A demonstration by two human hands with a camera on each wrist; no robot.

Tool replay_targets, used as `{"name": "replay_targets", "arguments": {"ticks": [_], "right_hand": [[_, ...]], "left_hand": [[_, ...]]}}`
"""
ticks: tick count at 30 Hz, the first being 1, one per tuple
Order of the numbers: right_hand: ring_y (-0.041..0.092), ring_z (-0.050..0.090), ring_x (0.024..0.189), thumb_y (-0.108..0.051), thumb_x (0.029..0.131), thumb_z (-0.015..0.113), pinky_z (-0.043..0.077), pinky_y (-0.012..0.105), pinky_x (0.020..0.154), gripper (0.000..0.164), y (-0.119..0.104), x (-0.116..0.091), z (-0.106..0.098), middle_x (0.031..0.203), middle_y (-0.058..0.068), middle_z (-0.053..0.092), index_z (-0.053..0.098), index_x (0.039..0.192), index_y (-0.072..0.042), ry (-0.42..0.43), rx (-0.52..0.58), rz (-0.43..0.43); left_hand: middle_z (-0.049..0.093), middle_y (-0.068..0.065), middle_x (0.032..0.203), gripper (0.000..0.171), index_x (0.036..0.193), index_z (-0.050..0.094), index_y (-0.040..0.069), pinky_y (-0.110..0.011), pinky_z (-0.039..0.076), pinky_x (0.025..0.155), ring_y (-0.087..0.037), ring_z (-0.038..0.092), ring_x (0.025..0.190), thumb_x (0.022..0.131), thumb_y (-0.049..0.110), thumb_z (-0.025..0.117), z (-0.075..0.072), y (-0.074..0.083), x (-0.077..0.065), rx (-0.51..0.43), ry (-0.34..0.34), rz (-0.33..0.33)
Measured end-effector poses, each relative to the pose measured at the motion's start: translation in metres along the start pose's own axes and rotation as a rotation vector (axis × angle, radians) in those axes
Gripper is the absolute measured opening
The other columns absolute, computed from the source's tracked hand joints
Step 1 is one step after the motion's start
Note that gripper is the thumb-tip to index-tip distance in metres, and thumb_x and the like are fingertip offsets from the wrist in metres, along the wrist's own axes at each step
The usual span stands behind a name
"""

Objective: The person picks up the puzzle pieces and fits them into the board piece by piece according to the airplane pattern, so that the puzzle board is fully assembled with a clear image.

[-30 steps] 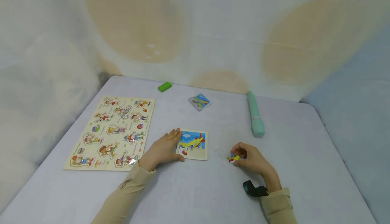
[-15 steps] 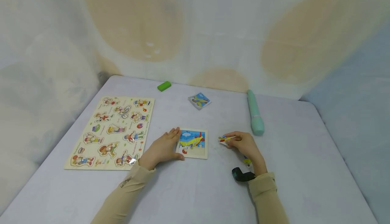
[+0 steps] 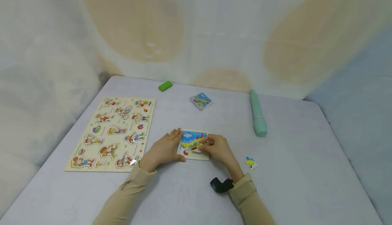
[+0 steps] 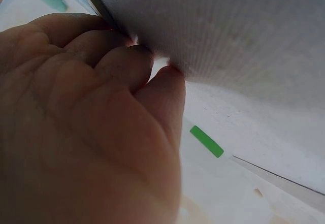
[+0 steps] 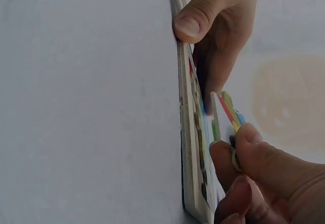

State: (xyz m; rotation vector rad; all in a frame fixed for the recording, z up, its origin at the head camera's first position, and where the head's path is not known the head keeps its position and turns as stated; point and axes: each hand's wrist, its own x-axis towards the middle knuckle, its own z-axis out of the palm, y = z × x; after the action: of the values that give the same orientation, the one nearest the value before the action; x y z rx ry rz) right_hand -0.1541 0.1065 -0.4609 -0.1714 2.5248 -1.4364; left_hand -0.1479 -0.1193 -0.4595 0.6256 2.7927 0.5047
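Note:
A small wooden jigsaw tray (image 3: 200, 157) with a blue-and-yellow airplane picture lies in the middle of the table. Along its left edge rests my left hand (image 3: 163, 151), fingers extended and thumb at the near left corner; the right wrist view shows that thumb (image 5: 190, 26) on the tray's edge. My right hand (image 3: 218, 149) pinches a jigsaw piece (image 5: 228, 113) between thumb and fingertips, tilted close over the tray's lower right part. Another jigsaw piece (image 3: 251, 162), yellow, blue and white, lies on the table to the right.
At left lies a large wooden puzzle board (image 3: 92, 116) with sports figures. Toward the back are a green block (image 3: 165, 86) and a small airplane picture card (image 3: 201, 101). A mint-green club-shaped object (image 3: 258, 116) lies at right.
My right hand has carried the jigsaw piece leftward from the table to over the tray, uncovering the other piece at right. The left hand has stayed in place.

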Motion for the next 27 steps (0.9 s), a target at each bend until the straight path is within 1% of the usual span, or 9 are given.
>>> {"name": "replay_targets", "arguments": {"ticks": [3, 6, 8, 11, 14, 17, 24, 27], "right_hand": [[0.009, 0.057, 0.062, -0.01, 0.081, 0.077, 0.042, 0.018, 0.052, 0.009, -0.002, -0.002, 0.007, 0.074, 0.003, 0.071, 0.074, 0.089, -0.007, -0.007, -0.046, -0.026], [0.008, 0.058, 0.063, -0.013, 0.081, 0.077, 0.044, 0.017, 0.054, 0.009, -0.002, -0.003, 0.011, 0.074, 0.002, 0.07, 0.075, 0.088, -0.008, -0.003, -0.072, -0.039], [0.008, 0.057, 0.064, -0.015, 0.081, 0.078, 0.045, 0.018, 0.055, 0.01, -0.001, -0.003, 0.014, 0.073, 0.001, 0.07, 0.075, 0.088, -0.009, 0.004, -0.099, -0.046], [0.008, 0.055, 0.066, -0.018, 0.079, 0.079, 0.043, 0.02, 0.057, 0.01, 0.0, -0.003, 0.018, 0.074, -0.002, 0.067, 0.075, 0.086, -0.011, 0.028, -0.159, -0.054], [0.009, 0.053, 0.07, -0.02, 0.077, 0.08, 0.04, 0.021, 0.061, 0.011, 0.0, -0.003, 0.021, 0.077, -0.003, 0.064, 0.075, 0.085, -0.015, 0.064, -0.225, -0.05], [0.011, 0.052, 0.073, -0.022, 0.075, 0.081, 0.039, 0.023, 0.062, 0.014, -0.001, -0.004, 0.024, 0.081, -0.002, 0.061, 0.074, 0.085, -0.016, 0.089, -0.269, -0.044], [0.014, 0.051, 0.072, -0.023, 0.071, 0.083, 0.036, 0.025, 0.061, 0.025, -0.004, -0.003, 0.025, 0.081, -0.002, 0.058, 0.065, 0.087, -0.016, 0.125, -0.258, 0.001], [0.013, 0.05, 0.071, -0.024, 0.072, 0.083, 0.035, 0.024, 0.06, 0.026, -0.002, -0.002, 0.024, 0.08, -0.002, 0.058, 0.063, 0.087, -0.016, 0.111, -0.255, -0.005]], "left_hand": [[0.023, -0.017, 0.16, 0.102, 0.151, 0.027, -0.001, -0.048, 0.022, 0.122, -0.032, 0.019, 0.15, 0.077, 0.049, 0.077, -0.001, 0.0, -0.001, -0.002, -0.009, -0.001], [0.022, -0.016, 0.16, 0.102, 0.151, 0.026, -0.001, -0.048, 0.02, 0.123, -0.032, 0.018, 0.15, 0.077, 0.049, 0.076, -0.001, 0.0, -0.001, -0.001, -0.016, -0.003], [0.022, -0.017, 0.16, 0.102, 0.151, 0.027, -0.002, -0.049, 0.021, 0.122, -0.033, 0.019, 0.15, 0.077, 0.049, 0.076, 0.0, 0.0, -0.001, -0.002, -0.01, 0.002], [0.023, -0.018, 0.16, 0.101, 0.15, 0.028, -0.002, -0.05, 0.022, 0.121, -0.034, 0.02, 0.149, 0.077, 0.048, 0.077, 0.0, 0.0, 0.0, -0.002, -0.004, 0.005], [0.024, -0.018, 0.159, 0.101, 0.15, 0.029, -0.003, -0.05, 0.023, 0.121, -0.034, 0.02, 0.149, 0.077, 0.048, 0.077, 0.0, -0.001, 0.001, 0.003, -0.001, 0.013], [0.024, -0.018, 0.159, 0.101, 0.15, 0.028, -0.003, -0.05, 0.023, 0.121, -0.034, 0.021, 0.149, 0.077, 0.049, 0.076, 0.001, -0.002, 0.001, 0.015, -0.006, 0.015], [0.023, -0.018, 0.159, 0.102, 0.15, 0.028, -0.002, -0.05, 0.023, 0.121, -0.033, 0.02, 0.149, 0.077, 0.049, 0.077, -0.001, -0.002, 0.002, 0.018, -0.006, 0.015], [0.023, -0.019, 0.159, 0.103, 0.15, 0.028, -0.003, -0.05, 0.023, 0.121, -0.034, 0.02, 0.149, 0.076, 0.049, 0.077, -0.001, -0.002, 0.002, 0.007, -0.009, 0.004]]}}
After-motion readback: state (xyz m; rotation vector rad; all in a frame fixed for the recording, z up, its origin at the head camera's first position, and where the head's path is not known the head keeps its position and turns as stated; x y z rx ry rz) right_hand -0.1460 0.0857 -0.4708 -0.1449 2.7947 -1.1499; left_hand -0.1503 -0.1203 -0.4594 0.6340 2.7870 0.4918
